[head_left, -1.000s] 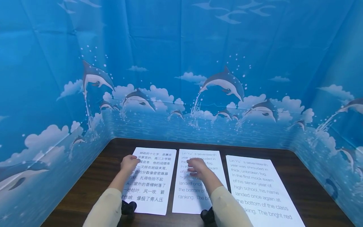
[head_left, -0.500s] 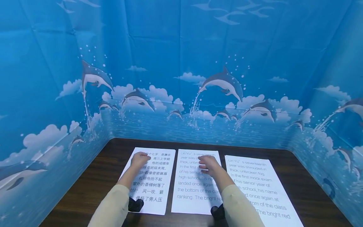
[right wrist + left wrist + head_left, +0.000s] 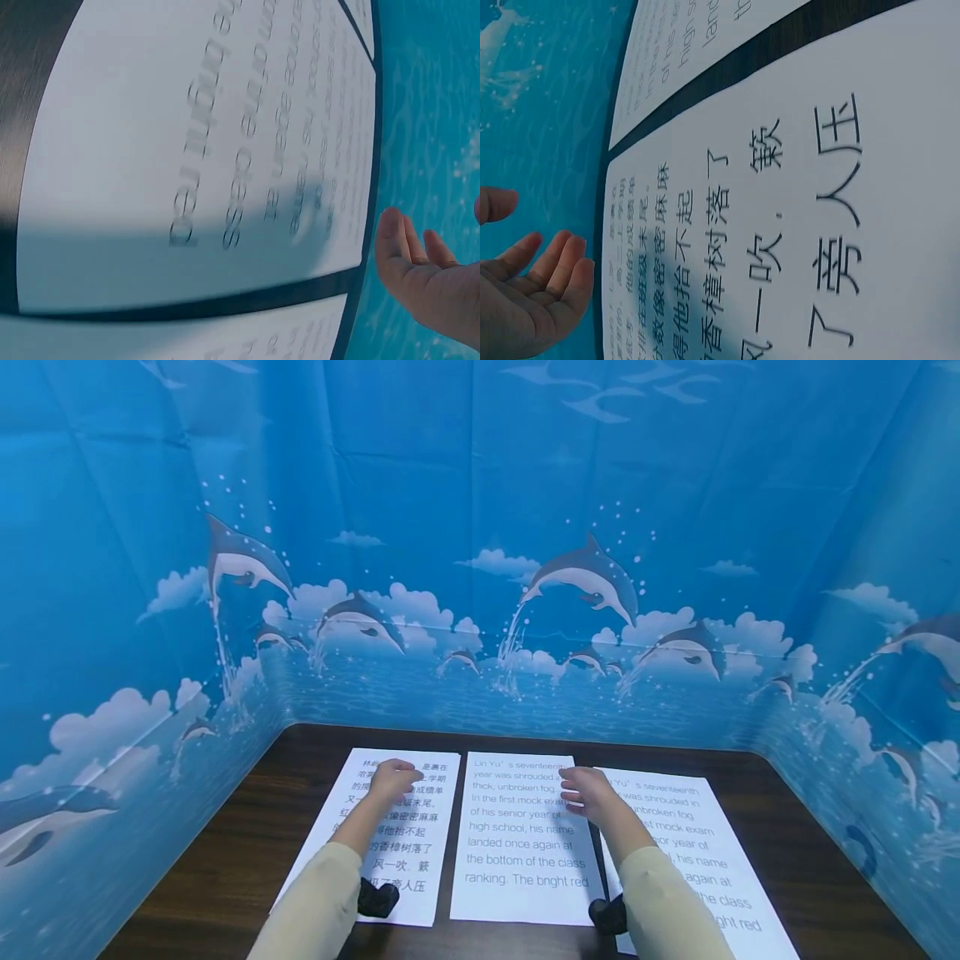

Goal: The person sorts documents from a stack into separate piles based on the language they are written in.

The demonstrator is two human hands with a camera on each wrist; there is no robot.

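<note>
Three white printed sheets lie side by side on a dark wood table. My left hand [image 3: 393, 781] is over the upper part of the left sheet [image 3: 408, 906], which carries Chinese text. In the left wrist view that hand's fingers [image 3: 562, 274] are loosely bent, holding nothing. My right hand [image 3: 594, 793] is over the gap between the middle sheet [image 3: 517, 906] and the right sheet [image 3: 686, 822], both with English text. The right wrist view shows its fingers [image 3: 391, 236] relaxed, also without anything in them. Both hands appear raised off the paper.
The dark wood table [image 3: 187, 893] has rounded back corners. A blue curtain [image 3: 450, 485] printed with dolphins and clouds encloses it at the back and sides. Each wrist bears a black device [image 3: 377, 898] just past the sleeve cuff.
Both hands have moved to the right: the left from the left sheet's edge to over its text, the right from the middle sheet to the gap beside it. The sheets lie as before.
</note>
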